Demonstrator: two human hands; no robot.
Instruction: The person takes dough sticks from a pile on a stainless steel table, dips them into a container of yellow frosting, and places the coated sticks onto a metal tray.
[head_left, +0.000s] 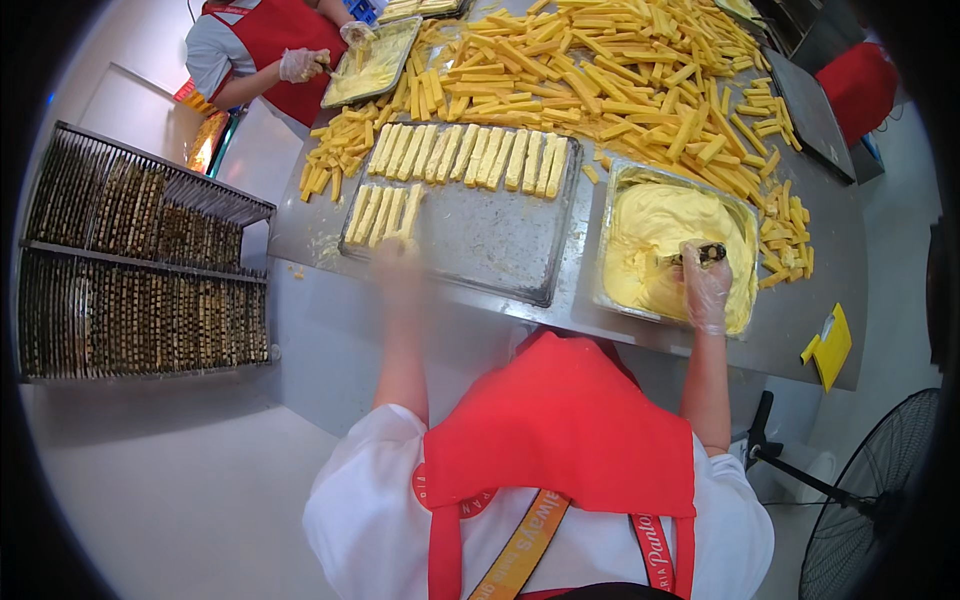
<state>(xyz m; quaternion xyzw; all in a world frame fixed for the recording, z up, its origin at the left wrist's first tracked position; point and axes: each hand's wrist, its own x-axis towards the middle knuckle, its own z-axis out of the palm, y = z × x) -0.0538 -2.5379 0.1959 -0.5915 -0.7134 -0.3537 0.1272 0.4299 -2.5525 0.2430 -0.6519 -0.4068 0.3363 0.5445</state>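
My right hand (706, 292), in a clear plastic glove, grips the dark handle of a utensil (705, 255) over a metal pan (609, 217) of pale yellow cream (660, 214). The utensil's working end is hard to make out against the cream. Motion blurs my left hand (397, 262) at the near left of a baking tray (487, 255). It is at the lower ends of a short second row of cream-coated sticks (379, 214); whether it holds one is unclear. A full row of coated sticks (469, 157) lines the tray's far side.
Behind the tray spreads a large heap of plain yellow sticks (570, 75). A co-worker's gloved hand (304, 65) is at another cream pan (375, 64). A loaded tray rack (142, 277) stands left. Yellow packaging (829, 345) lies by the right edge, near a floor fan (870, 502).
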